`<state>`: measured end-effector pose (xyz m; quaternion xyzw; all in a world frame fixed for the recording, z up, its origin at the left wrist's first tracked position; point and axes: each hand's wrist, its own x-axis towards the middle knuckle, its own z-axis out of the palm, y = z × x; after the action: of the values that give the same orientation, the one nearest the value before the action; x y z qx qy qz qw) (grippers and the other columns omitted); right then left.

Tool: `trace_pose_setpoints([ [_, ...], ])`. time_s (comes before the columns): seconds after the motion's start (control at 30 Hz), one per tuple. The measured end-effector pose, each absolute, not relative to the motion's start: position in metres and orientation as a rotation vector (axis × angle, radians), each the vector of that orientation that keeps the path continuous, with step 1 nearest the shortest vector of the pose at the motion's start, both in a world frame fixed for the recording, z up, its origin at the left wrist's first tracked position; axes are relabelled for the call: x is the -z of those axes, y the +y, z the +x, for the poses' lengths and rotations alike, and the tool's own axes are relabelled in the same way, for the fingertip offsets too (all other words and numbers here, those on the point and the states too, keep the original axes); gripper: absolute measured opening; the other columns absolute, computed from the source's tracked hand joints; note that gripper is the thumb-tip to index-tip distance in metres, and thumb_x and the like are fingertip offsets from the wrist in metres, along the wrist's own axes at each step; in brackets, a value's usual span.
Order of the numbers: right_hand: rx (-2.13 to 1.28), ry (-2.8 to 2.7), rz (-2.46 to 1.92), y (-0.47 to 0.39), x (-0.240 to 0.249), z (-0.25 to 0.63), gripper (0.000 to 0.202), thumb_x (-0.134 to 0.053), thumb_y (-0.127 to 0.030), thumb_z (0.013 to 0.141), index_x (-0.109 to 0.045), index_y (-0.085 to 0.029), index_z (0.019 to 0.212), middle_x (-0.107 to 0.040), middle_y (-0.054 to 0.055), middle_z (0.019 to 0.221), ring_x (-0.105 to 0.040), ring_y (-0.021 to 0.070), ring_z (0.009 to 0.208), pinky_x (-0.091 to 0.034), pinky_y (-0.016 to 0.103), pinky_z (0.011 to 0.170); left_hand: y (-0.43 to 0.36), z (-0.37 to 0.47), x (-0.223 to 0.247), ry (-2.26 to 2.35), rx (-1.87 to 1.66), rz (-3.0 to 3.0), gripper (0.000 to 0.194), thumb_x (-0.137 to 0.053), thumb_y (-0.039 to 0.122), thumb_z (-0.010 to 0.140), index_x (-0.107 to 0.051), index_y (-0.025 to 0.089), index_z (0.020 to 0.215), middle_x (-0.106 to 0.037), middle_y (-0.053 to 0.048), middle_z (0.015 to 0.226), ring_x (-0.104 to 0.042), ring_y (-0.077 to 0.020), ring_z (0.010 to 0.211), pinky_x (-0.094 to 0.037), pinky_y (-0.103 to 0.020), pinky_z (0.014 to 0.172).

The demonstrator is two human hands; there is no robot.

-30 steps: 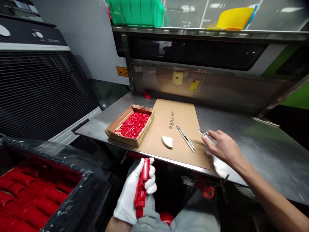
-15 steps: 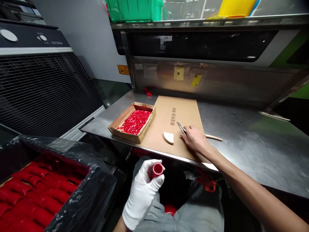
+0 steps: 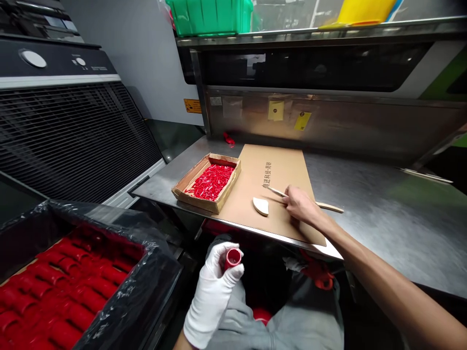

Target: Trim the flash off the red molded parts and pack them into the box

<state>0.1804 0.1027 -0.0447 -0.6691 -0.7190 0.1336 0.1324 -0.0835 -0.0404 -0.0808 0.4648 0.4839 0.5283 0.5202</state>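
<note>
My left hand (image 3: 211,291), in a white glove, grips a short red tube (image 3: 232,257) with its open end facing up, in front of the table edge. My bare right hand (image 3: 301,204) is closed on a slim knife (image 3: 276,191) over the cardboard sheet (image 3: 280,165); the blade points left, while the grip is hidden by the fingers. Just left of that hand lies a white wedge-shaped block (image 3: 260,206). Behind the wrist, a thin wooden stick (image 3: 330,207) sticks out to the right.
A shallow cardboard box (image 3: 197,200) of red scraps stands on the metal table (image 3: 365,214). At lower left, a black-lined bin (image 3: 156,272) holds several red tubes (image 3: 69,287). Above runs a shelf with a green basket (image 3: 211,17) and a yellow container (image 3: 367,10).
The knife has turned in my right hand and its blade now lies flatter, pointing left. My left hand with the red tube has shifted slightly left. The view has swung a little left.
</note>
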Motion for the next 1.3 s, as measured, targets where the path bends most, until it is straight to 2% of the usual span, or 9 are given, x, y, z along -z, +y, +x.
trace_pose_setpoints([
  [0.13, -0.516, -2.123, -1.652, 0.049, 0.028, 0.172, 0.013, -0.038, -0.023, 0.101, -0.050, -0.018, 0.104, -0.060, 0.003, 0.086, -0.059, 0.0162, 0.076, -0.047, 0.028, 0.067, -0.040, -0.089, 0.086, 1.218, -1.272, 1.205, 0.025, -0.074, 0.030, 0.079, -0.066, 0.022, 0.102, -0.067, -0.005, 0.099, -0.063, -0.0206, 0.093, -0.047, -0.032, 0.087],
  [0.23, -0.616, -2.163, -1.343, 0.000, 0.020, 0.163, 0.014, -0.042, -0.028, 0.102, -0.052, -0.023, 0.110, -0.062, 0.001, 0.094, -0.059, 0.0148, 0.082, -0.046, 0.026, 0.070, -0.038, -0.091, 0.087, 1.227, -1.258, 1.272, 0.022, -0.070, 0.028, 0.081, -0.067, 0.023, 0.103, -0.068, -0.005, 0.098, -0.063, -0.0209, 0.091, -0.046, -0.032, 0.086],
  [0.3, -0.574, -2.191, -1.229, -0.023, 0.020, 0.158, 0.013, -0.045, -0.029, 0.102, -0.054, -0.026, 0.112, -0.060, 0.000, 0.091, -0.057, 0.0126, 0.073, -0.042, 0.024, 0.061, -0.036, -0.089, 0.086, 1.209, -1.249, 1.322, 0.021, -0.068, 0.026, 0.082, -0.067, 0.023, 0.103, -0.068, -0.005, 0.096, -0.063, -0.0206, 0.089, -0.046, -0.031, 0.084],
  [0.4, -0.411, -2.269, -1.222, -0.040, 0.027, 0.154, 0.017, -0.048, -0.026, 0.102, -0.057, -0.027, 0.116, -0.058, 0.000, 0.086, -0.049, 0.0105, 0.059, -0.036, 0.025, 0.053, -0.036, -0.087, 0.084, 1.176, -1.244, 1.386, 0.018, -0.066, 0.022, 0.083, -0.067, 0.025, 0.101, -0.068, -0.003, 0.095, -0.062, -0.0196, 0.087, -0.046, -0.030, 0.082],
  [0.57, -0.218, -2.365, -1.197, -0.042, 0.036, 0.150, 0.024, -0.047, -0.023, 0.102, -0.056, -0.024, 0.125, -0.058, 0.002, 0.088, -0.053, 0.0120, 0.063, -0.036, 0.026, 0.056, -0.038, -0.085, 0.084, 1.167, -1.240, 1.410, 0.020, -0.064, 0.018, 0.082, -0.070, 0.025, 0.100, -0.068, -0.004, 0.096, -0.062, -0.0210, 0.088, -0.044, -0.030, 0.083],
  [0.73, -0.049, -2.410, -1.180, -0.042, 0.035, 0.145, 0.024, -0.046, -0.026, 0.102, -0.058, -0.023, 0.123, -0.056, 0.001, 0.083, -0.047, 0.0117, 0.056, -0.028, 0.028, 0.049, -0.040, -0.087, 0.084, 1.161, -1.236, 1.429, 0.021, -0.062, 0.019, 0.082, -0.070, 0.025, 0.101, -0.068, -0.005, 0.100, -0.062, -0.0236, 0.093, -0.044, -0.031, 0.086],
  [1.07, 0.079, -2.416, -1.187, -0.043, 0.036, 0.142, 0.024, -0.046, -0.026, 0.103, -0.059, -0.021, 0.121, -0.055, 0.001, 0.080, -0.047, 0.0127, 0.055, -0.025, 0.029, 0.048, -0.038, -0.085, 0.081, 1.172, -1.242, 1.427, 0.021, -0.061, 0.018, 0.082, -0.069, 0.025, 0.101, -0.068, -0.004, 0.098, -0.062, -0.0219, 0.091, -0.044, -0.030, 0.084],
  [1.3, 0.012, -2.385, -1.218, -0.044, 0.039, 0.140, 0.024, -0.045, -0.026, 0.103, -0.059, -0.022, 0.123, -0.056, 0.001, 0.082, -0.048, 0.0124, 0.054, -0.026, 0.028, 0.047, -0.036, -0.080, 0.085, 1.220, -1.276, 1.376, 0.020, -0.064, 0.020, 0.083, -0.068, 0.025, 0.102, -0.067, -0.003, 0.094, -0.063, -0.0188, 0.084, -0.046, -0.029, 0.079],
])
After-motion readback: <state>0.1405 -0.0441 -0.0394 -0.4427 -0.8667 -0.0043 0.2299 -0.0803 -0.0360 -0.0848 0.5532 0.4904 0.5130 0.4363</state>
